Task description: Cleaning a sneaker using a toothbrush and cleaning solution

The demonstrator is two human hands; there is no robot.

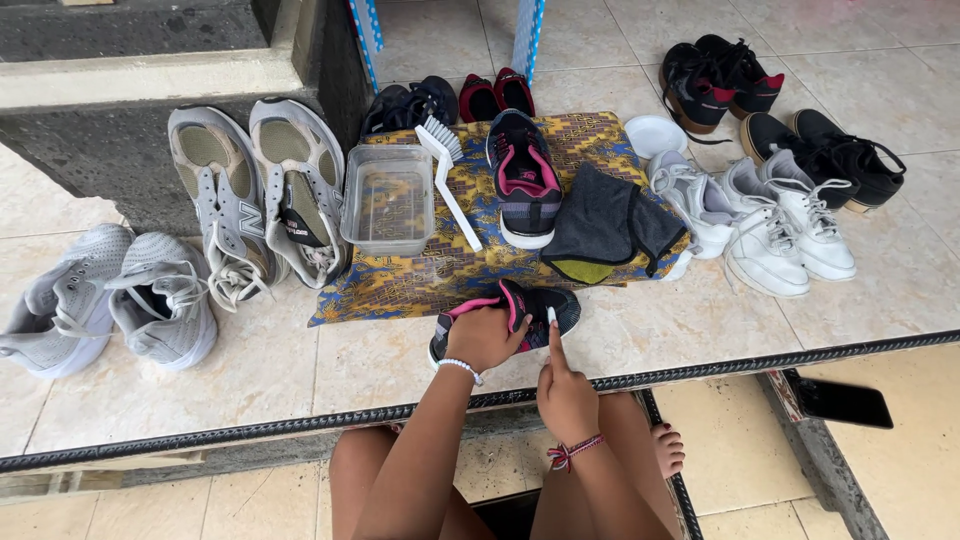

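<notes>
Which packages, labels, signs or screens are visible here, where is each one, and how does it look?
Phone: lies flat on the lower tiled step at the right, a dark rectangle, screen black.
Plastic container: stands on the patterned cloth left of the white brush, clear, rectangular, open on top.
Logo marks: small light marks on the sides of the grey sneakers at the left; too small to describe further.
No signs or packages are seen.

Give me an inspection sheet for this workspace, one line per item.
Surface: tiled ledge, patterned cloth spread on it.
Job's things: dark sneaker with pink trim at cloth's near edge.
Clutter: clear tub, white brush, dark rag, matching sneaker, grey, white and black pairs around.
Grippers: left hand grips the sneaker; right hand points a finger at it.
Cables: nothing seen.
Surroundings: phone on lower step.
</notes>
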